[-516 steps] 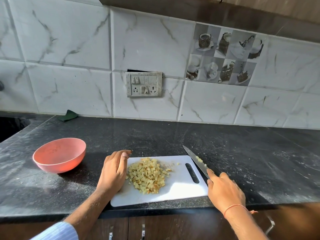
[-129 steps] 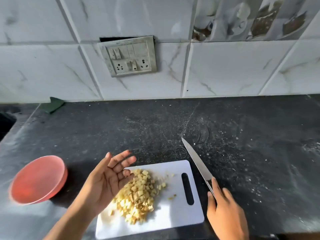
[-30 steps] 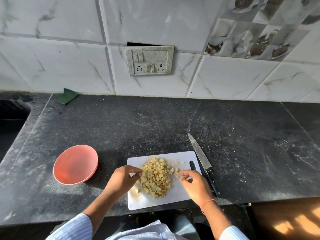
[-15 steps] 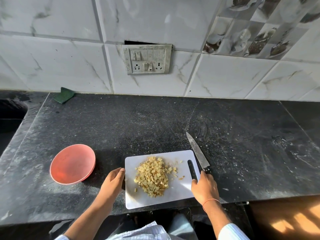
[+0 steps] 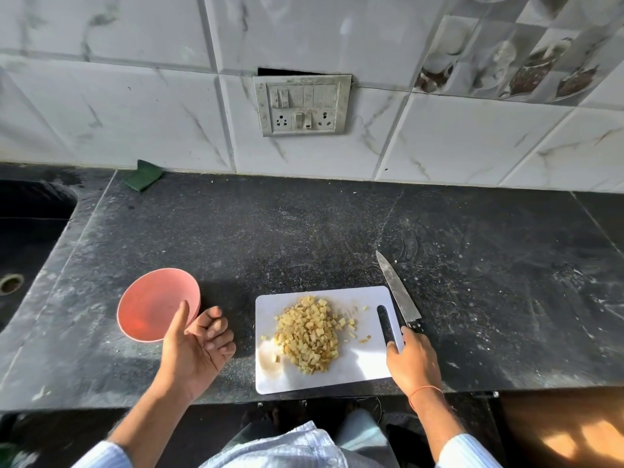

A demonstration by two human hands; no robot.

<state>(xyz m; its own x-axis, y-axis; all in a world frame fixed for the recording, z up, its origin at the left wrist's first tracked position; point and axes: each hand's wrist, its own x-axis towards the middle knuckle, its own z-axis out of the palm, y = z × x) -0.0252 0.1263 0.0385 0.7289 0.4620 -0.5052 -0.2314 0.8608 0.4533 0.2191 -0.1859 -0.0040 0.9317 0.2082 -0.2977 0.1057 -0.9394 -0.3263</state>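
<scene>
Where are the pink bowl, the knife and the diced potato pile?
pink bowl (image 5: 148,304): head view, bare inner wall.
knife (image 5: 397,291): head view, mid-blade.
diced potato pile (image 5: 309,336): head view, pile's middle.

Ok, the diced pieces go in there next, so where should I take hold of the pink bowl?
Take the pink bowl by its near right rim, thumb inside and fingers under the outer wall, coming from the right. It stands open side up with its rim bare, and the left hand hovers beside that edge, palm up.
</scene>
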